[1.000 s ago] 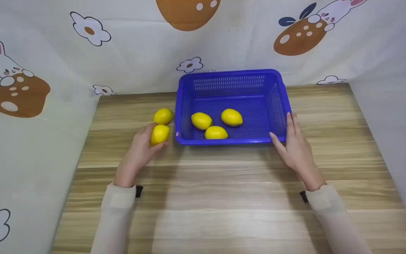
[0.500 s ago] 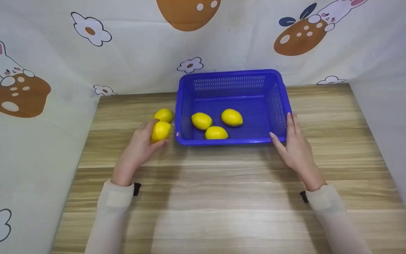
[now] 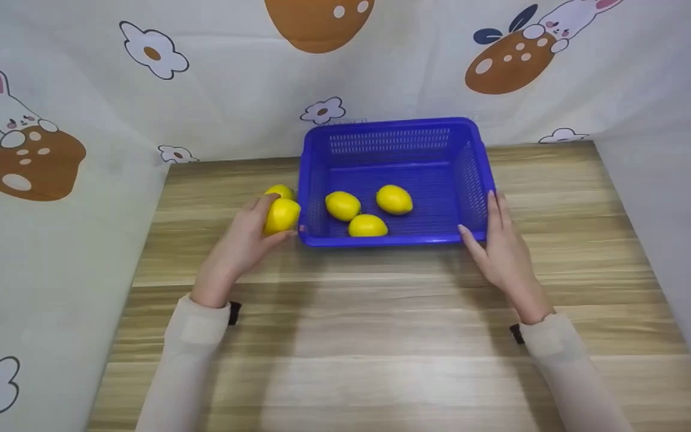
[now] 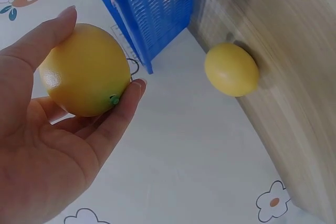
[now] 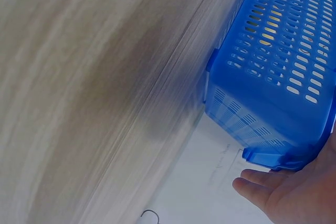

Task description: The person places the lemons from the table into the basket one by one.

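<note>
A yellow lemon with a small green stem tip, seen in the left wrist view, is pinched between the thumb and fingers of my left hand. It is held off the table at the left rim of a blue plastic basket. Behind it, partly hidden, another lemon lies on the table. Several lemons are in view in all; inside the basket are a left one, a front one and a right one. My right hand rests against the basket's front right corner, fingers straight along the outside, thumb at the front rim.
The wood-grain table stretches in front of the basket and to both sides. A pale cloth printed with rabbits and flowers hangs behind and on both sides. The basket's slotted walls rise above the tabletop.
My left hand has lifted the lemon and carried it up and right toward the basket's left rim, covering more of the lemon behind. My right hand and the basket have not moved.
</note>
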A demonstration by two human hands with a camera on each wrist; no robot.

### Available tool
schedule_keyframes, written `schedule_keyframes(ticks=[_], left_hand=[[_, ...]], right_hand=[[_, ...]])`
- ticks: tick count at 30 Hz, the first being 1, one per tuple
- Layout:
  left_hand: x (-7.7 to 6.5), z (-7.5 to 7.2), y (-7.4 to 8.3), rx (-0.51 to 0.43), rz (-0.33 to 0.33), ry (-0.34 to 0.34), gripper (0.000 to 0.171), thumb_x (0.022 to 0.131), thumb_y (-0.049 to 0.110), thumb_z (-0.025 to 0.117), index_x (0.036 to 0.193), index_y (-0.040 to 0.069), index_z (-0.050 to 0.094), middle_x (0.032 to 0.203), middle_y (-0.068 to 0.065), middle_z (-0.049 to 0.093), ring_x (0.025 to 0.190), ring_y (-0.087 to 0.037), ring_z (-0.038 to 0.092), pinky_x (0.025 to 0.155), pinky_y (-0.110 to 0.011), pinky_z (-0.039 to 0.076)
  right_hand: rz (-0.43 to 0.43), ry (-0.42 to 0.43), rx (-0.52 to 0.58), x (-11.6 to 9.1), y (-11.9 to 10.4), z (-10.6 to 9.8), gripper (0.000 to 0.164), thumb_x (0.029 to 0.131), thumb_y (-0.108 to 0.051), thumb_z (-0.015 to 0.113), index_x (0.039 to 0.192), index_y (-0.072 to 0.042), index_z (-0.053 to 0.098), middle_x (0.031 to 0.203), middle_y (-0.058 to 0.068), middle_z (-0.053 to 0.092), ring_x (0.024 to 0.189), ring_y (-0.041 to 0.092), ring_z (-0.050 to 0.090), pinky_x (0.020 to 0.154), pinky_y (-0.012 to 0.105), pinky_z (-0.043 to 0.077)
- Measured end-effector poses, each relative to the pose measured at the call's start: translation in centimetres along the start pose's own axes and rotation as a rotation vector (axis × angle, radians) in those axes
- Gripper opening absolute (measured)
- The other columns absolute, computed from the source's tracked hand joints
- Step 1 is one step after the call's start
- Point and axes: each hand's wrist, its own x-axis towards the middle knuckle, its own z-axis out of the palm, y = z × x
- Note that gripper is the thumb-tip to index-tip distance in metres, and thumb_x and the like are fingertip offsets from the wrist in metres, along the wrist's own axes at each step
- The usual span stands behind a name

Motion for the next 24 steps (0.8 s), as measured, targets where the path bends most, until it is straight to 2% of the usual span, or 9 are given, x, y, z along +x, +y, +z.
schedule_keyframes(ticks=[11, 15, 24], left_hand=[[0.9, -0.1, 1.4, 0.021, 0.043, -0.011, 0.069, 0.095, 0.02, 0.081, 0.149, -0.008, 0.048, 0.14, -0.033, 0.058, 0.123, -0.046, 0.061, 0.108, -0.058, 0.052], [1.2, -0.2, 1.9, 0.04, 0.04, -0.026, 0.068, 0.096, 0.022, 0.08, 0.148, -0.008, 0.048, 0.137, -0.032, 0.059, 0.121, -0.046, 0.06, 0.107, -0.059, 0.051], [2.5, -0.4, 3.0, 0.02, 0.019, -0.086, 0.071, 0.097, 0.024, 0.079, 0.152, -0.006, 0.045, 0.138, -0.028, 0.058, 0.119, -0.041, 0.06, 0.103, -0.055, 0.055]], right_hand=[[0.006, -0.011, -0.014, 0.0, -0.1, -0.1, 0.089, 0.108, -0.051, 0.052, 0.168, 0.001, 0.012, 0.175, 0.024, 0.011, 0.153, 0.055, 0.028, 0.115, 0.077, 0.033], [0.005, -0.014, -0.017, 0.0, -0.1, -0.1, 0.09, 0.108, -0.052, 0.053, 0.168, 0.001, 0.012, 0.175, 0.025, 0.011, 0.153, 0.055, 0.027, 0.115, 0.077, 0.032], [0.002, -0.004, -0.009, 0.1, 0.1, 0.1, 0.089, 0.107, -0.049, 0.055, 0.168, 0.001, 0.013, 0.175, 0.026, 0.012, 0.155, 0.054, 0.025, 0.118, 0.075, 0.031]])
